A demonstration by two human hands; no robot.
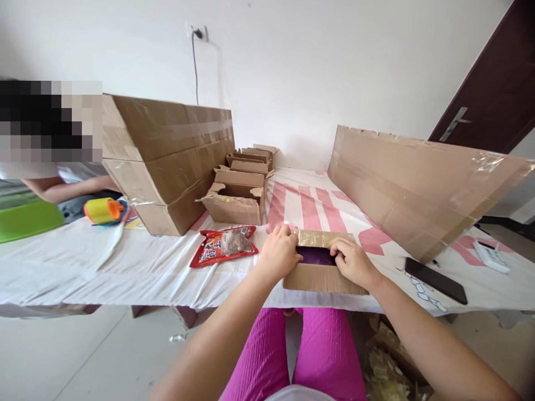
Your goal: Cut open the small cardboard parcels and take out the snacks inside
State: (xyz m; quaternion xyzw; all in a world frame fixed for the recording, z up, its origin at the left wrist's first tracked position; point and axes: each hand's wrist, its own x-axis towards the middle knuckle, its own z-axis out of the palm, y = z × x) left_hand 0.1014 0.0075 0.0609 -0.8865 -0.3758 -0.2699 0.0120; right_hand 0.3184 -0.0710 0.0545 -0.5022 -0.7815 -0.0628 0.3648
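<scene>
A small cardboard box [324, 278] lies at the table's front edge, right before me. Its top is partly open, and something purple [314, 255] shows inside. Shiny tape covers the far flap. My left hand [281, 250] is closed on the box's left side, thumb by the opening. At the right side, my right hand [353, 260] has its fingers curled over the edge of the opening; the fingertips are partly hidden. To the left of my left hand lies a red food packet [223, 245] with a clear window, apart from the box.
Stacked taped cartons [167, 156] stand at left, beside a row of open boxes [234, 209]. A large cardboard panel [409, 184] leans at right, near a black phone [435, 279]. Far left, a person's forearm [75, 188] rests behind a yellow-orange tape dispenser [102, 210]. Scraps [388, 356] lie below.
</scene>
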